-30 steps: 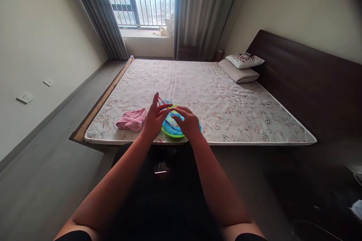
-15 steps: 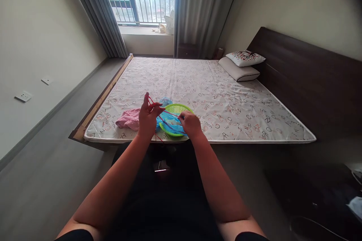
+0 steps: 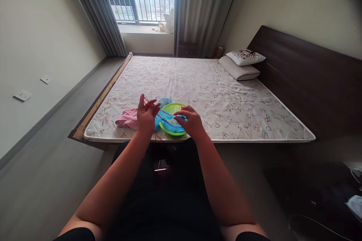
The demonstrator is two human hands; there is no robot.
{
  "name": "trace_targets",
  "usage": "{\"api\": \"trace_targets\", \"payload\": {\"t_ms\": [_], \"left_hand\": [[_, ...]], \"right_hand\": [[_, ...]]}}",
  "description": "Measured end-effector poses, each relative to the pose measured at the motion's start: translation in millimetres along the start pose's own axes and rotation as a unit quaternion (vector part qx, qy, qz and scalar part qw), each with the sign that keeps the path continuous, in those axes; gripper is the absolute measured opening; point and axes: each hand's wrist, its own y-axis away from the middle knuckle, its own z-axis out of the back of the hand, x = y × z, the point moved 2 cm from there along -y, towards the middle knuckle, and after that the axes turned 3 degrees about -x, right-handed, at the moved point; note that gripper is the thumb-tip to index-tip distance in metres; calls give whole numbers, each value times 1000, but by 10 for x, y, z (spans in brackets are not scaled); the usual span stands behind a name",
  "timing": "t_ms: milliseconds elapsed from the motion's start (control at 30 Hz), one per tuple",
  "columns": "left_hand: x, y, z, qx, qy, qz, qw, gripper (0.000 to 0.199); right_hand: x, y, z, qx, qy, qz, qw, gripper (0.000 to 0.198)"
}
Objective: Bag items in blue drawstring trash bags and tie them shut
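A thin red string (image 3: 166, 112) runs between my two hands above the near edge of the mattress. It loops around the raised, partly spread fingers of my left hand (image 3: 146, 117). My right hand (image 3: 192, 121) has the other part between thumb and fingers, and a bit of red shows at its fingertips. Below the string sits a green plastic basket (image 3: 173, 133) with blue plastic bags (image 3: 169, 126) in it. A pink cloth (image 3: 127, 118) lies left of my left hand, partly hidden by it. A loose string end hangs near the mattress edge.
The letter-print mattress (image 3: 240, 105) lies on a wooden bed frame (image 3: 98, 99). Two stacked pillows (image 3: 240, 68) rest by the dark headboard (image 3: 299, 60). A clear bluish plastic bundle (image 3: 165, 100) is behind the basket. A dark surface with a white item stands at the lower right.
My left hand has shifted slightly left and its fingers have turned. My right hand has opened from a tighter pinch, its fingers now more extended along the string.
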Motion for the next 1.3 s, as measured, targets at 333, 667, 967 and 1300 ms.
{"api": "trace_targets", "payload": {"t_ms": [333,667,967,1300], "left_hand": [[49,100,-127,18,35,0,999,69],[35,-269,74,-24,41,3,999,47],[-90,-182,74,45,-36,-45,997,49],[48,366,-185,325,-319,-91,886,71]], "right_hand": [[215,144,-722,80,219,-4,972,28],[0,167,-595,133,312,35,940,22],[-313,137,-238,22,-120,-66,990,34],[-87,-141,29,-120,-562,-182,798,47]]}}
